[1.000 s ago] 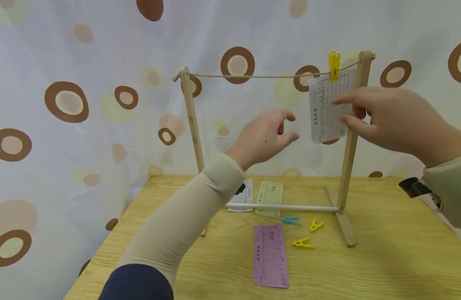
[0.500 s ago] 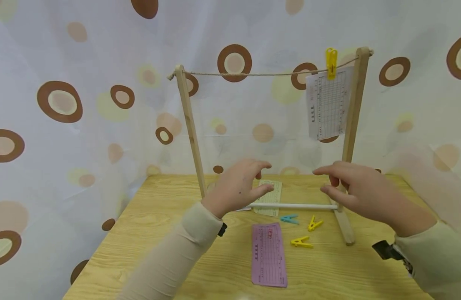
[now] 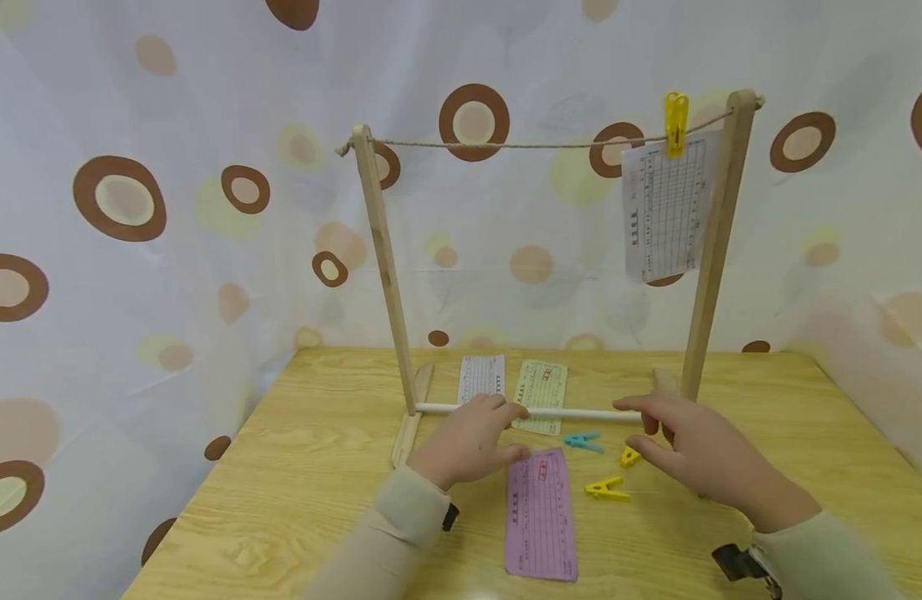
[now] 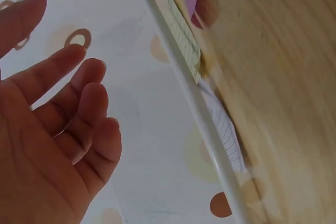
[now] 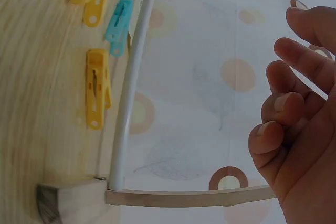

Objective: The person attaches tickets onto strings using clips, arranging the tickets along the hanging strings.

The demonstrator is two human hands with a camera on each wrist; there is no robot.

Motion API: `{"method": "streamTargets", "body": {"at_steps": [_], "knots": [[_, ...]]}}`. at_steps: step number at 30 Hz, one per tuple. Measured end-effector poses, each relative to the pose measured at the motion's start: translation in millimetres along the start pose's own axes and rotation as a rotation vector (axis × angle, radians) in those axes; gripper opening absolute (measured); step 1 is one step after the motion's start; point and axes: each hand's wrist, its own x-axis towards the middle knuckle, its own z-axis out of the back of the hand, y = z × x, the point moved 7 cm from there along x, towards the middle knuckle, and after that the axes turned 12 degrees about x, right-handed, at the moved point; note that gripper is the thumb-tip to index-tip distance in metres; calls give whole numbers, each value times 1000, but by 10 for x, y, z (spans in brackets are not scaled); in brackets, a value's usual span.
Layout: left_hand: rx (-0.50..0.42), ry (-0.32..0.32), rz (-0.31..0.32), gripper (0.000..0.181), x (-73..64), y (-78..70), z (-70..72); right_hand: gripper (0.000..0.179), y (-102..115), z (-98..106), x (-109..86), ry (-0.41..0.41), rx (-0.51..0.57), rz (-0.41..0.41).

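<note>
My left hand [image 3: 472,442], fingers loosely bent and holding nothing, hovers at the upper left of a purple printed slip [image 3: 540,517] on the table. My right hand [image 3: 697,450] also holds nothing; it hangs above the clothespins, partly covering a yellow clothespin [image 3: 630,456]. Another yellow clothespin [image 3: 607,489] and a blue clothespin [image 3: 583,442] lie between the hands. Behind the rack's white bar [image 3: 581,413] are a pale green slip [image 3: 542,387] and a white slip [image 3: 482,377]. A further white slip [image 3: 667,212] hangs from the rope under a yellow clothespin [image 3: 676,125].
A wooden rack stands across the table [image 3: 303,467], with a left post [image 3: 386,267], a right post [image 3: 719,242] and a rope [image 3: 506,145] strung between their tops. A patterned curtain [image 3: 206,100] hangs close behind the table.
Both hands have come down from near the rope and the hanging slip to low over the table. The slip stays clipped on the rope.
</note>
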Motion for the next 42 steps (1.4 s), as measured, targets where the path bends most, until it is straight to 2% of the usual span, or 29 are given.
{"method": "streamTargets", "body": {"at_steps": [5,11,17,26,31,37,42], "knots": [[-157,96,24,51,-28,21,-256,39,-145,-244,-66,42,54,-63],[-288,132,8,51,26,23,-306,36,-362,-397,-133,135,154,-146],[-262,183,62,53,69,103,-333,35,-466,-417,-172,206,204,-181],[-298,286,60,56,2,92,-505,31,-568,-460,-218,270,205,-230],[-275,298,77,61,-10,85,-500,34,-571,-488,-216,298,233,-231],[-275,340,92,67,-45,80,-543,41,-586,-537,-243,337,255,-244],[-265,342,90,68,-48,68,-576,45,-620,-579,-268,362,261,-258]]}}
